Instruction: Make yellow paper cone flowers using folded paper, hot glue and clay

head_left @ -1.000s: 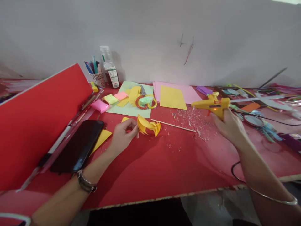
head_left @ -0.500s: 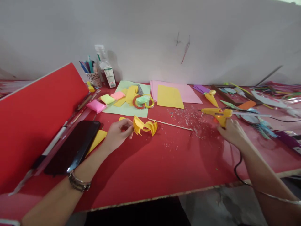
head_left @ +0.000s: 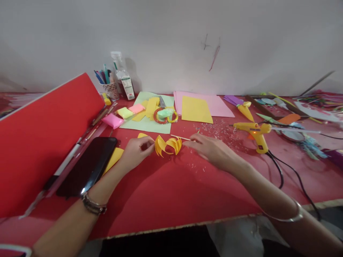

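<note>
A yellow-orange piece of curled paper petals [head_left: 171, 145] is held just above the red table. My left hand [head_left: 138, 151] pinches its left end between thumb and fingers. My right hand [head_left: 211, 148] is close to its right side, fingers stretched out loosely and apart, with nothing seen in them. Behind the right fingers lies a thin pale stick [head_left: 180, 137], its right part hidden by the hand. The yellow glue gun [head_left: 257, 134] rests on the table to the right, its small orange light lit.
A dark phone [head_left: 87, 167] and a red board [head_left: 50, 142] are at the left. Coloured paper sheets [head_left: 197, 109], putty packets [head_left: 124, 112], a bottle [head_left: 125, 84] and a pen cup [head_left: 110, 91] stand or lie at the back. Scraps and craft pieces [head_left: 289, 119] cover the right.
My right hand has let go of the glue gun and moved left to beside the paper petals. My left hand still holds the petals in about the same place.
</note>
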Demonstrator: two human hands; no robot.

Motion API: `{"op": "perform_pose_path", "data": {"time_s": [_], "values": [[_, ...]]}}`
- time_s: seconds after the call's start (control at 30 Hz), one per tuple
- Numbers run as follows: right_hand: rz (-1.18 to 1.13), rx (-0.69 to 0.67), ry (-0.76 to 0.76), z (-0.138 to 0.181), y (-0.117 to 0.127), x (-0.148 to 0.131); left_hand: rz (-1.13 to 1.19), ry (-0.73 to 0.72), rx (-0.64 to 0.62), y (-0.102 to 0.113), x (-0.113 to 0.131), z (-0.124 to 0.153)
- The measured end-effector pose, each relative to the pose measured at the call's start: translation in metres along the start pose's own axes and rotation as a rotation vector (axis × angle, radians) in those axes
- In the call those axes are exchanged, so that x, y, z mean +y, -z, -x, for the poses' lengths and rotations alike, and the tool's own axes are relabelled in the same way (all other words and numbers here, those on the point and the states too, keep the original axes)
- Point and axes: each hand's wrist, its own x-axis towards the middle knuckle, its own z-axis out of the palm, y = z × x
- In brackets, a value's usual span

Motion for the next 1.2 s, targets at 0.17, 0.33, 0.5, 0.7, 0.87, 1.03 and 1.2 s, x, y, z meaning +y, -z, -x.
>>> {"op": "perform_pose_path", "data": {"time_s": [0.17, 0.33, 0.5, 0.7, 0.87, 1.03, 1.2], "values": [[-0.008, 0.075, 0.056, -0.027, -0.021, 0.002, -0.04, -0.074, -0.056, 0.003, 0.001, 0.002], [-0.053, 0.145, 0.07, -0.03, -0.032, 0.008, -0.014, -0.128, -0.075, 0.002, 0.002, 0.003], [-0.167, 0.174, 0.047, -0.029, -0.031, 0.008, -0.005, -0.115, -0.078, 0.001, 0.003, 0.003], [-0.624, 0.191, -0.051, -0.019, -0.024, 0.005, -0.025, -0.087, -0.096, 0.0, 0.001, 0.002], [-0.9, 0.113, -0.218, -0.012, -0.029, -0.002, -0.081, -0.078, -0.144, -0.003, -0.002, 0.002], [-0.921, 0.097, -0.206, -0.009, -0.032, -0.005, -0.158, -0.024, -0.175, -0.006, -0.003, 0.003], [-0.934, 0.075, -0.207, -0.008, -0.033, -0.008, -0.185, -0.004, -0.206, -0.013, -0.002, 0.004]]}}
